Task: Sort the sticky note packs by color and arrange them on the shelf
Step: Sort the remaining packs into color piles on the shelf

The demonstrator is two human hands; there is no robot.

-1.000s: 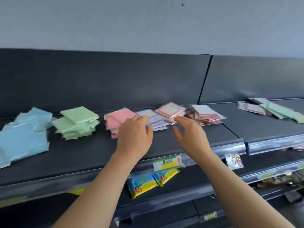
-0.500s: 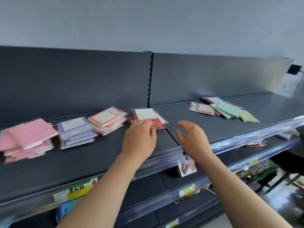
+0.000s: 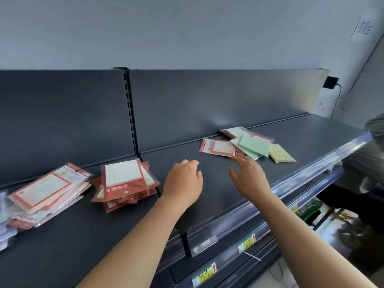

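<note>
Hovering over shelf point(image 3: 104, 235): left hand point(image 3: 182, 179), right hand point(image 3: 249, 177); leftmost packs point(image 3: 4, 225) cropped.

purple packs point(image 3: 4, 238) cropped left, wall sign point(image 3: 364, 29) blurred

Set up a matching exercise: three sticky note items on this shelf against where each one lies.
1. pale yellow square sticky note pack
2. stack of dark red plastic-wrapped packs
3. single pink-framed plastic-wrapped pack

A. just beyond the fingertips of the right hand
B. right end of the loose pile
C. left of the left hand

Pairs: 1-B, 2-C, 3-A.
</note>
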